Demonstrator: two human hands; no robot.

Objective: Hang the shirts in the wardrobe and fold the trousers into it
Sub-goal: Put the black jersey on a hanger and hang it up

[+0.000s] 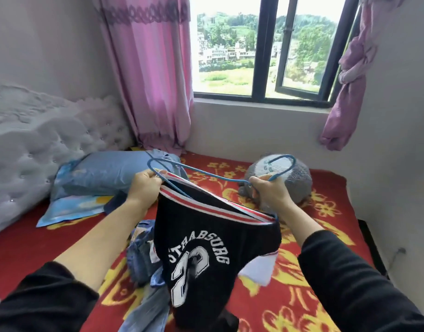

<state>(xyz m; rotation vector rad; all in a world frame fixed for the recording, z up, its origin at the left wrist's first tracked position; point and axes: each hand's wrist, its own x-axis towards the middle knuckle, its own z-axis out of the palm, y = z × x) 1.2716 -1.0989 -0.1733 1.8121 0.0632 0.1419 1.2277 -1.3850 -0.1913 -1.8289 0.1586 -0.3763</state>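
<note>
A black shirt (203, 255) with white lettering and a red-and-white striped band hangs upside down in front of me over the bed. My left hand (144, 185) pinches the striped band together with one end of a blue wire hanger (206, 174). My right hand (271, 195) grips the hanger near its hook, which curves up to the right. The hanger's lower end sits inside the shirt opening. Blue denim clothes (141, 259) lie in a heap under the shirt.
The bed has a red blanket with yellow flowers (290, 295). A blue pillow (105, 173) lies at the left by the white tufted headboard (38, 144). A grey plush toy (292, 178) sits behind my right hand. Pink curtains flank the window (261, 51).
</note>
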